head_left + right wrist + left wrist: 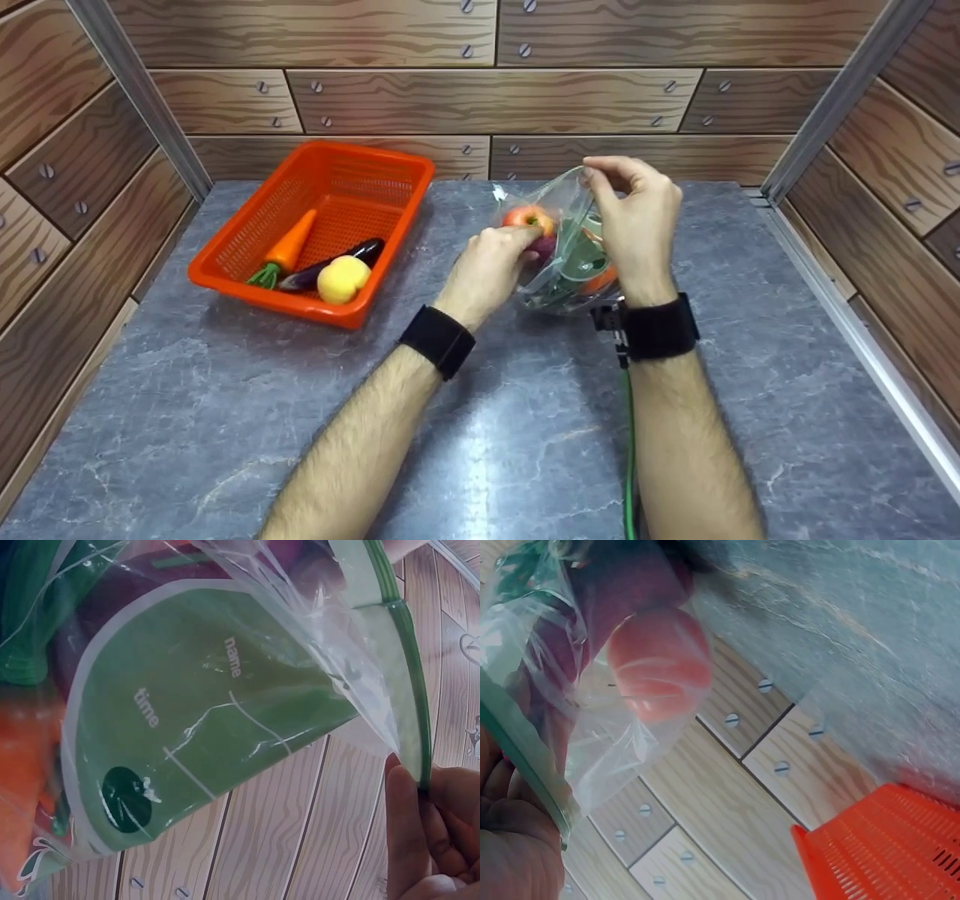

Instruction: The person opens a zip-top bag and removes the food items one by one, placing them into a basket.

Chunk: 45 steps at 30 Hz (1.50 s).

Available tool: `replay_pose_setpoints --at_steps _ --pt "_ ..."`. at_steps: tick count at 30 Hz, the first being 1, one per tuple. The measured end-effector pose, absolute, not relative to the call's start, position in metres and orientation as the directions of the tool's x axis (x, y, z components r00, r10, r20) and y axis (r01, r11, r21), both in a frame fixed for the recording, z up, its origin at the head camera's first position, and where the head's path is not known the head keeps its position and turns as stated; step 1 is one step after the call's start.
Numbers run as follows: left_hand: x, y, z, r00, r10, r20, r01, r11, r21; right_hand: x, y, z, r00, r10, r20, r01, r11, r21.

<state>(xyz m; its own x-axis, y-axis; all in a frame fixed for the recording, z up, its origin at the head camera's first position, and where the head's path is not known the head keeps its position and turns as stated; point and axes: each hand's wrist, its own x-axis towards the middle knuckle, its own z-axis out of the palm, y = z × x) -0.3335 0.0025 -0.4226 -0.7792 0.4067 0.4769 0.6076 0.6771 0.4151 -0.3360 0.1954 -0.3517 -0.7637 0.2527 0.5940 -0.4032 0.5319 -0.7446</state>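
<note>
A clear zip bag [564, 271] with a green printed label [202, 682] stands on the table, its mouth held up. My right hand [639, 217] pinches the bag's green zip edge [415, 690] between thumb and fingers. At the mouth's left side, my left hand [491, 261] has its fingers curled at a purple vegetable [543, 246], partly hidden by the hand and the plastic. A red-yellow apple [529, 216] shows inside, just beyond the left fingertips. Something orange [22, 772] with green beside it lies lower in the bag.
An orange-red plastic basket [401, 240] stands to the left, holding a carrot [291, 241], an eggplant [311, 274] and a yellow fruit [343, 280]. Wood-patterned walls [495, 94] enclose the grey marbled table [555, 450]. A green cable [629, 450] runs along the right forearm.
</note>
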Motion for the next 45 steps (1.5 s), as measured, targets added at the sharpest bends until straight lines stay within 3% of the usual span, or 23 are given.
replay_pose_setpoints --at_steps 12,34,45 --pt "-0.33 -0.005 -0.411 -0.81 0.342 0.477 0.575 0.626 0.527 -0.336 0.196 -0.352 -0.761 0.262 0.594 -0.402 0.528 -0.748" --pt "-0.305 -0.031 -0.366 -0.851 0.306 0.426 0.521 0.59 0.617 -0.336 0.197 -0.351 -0.774 0.266 0.575 -0.393 0.511 -0.765" --pt "-0.289 -0.049 -0.349 -0.8 0.242 0.55 0.563 0.621 0.546 -0.334 0.2 -0.347 -0.766 0.283 0.577 -0.379 0.527 -0.761"
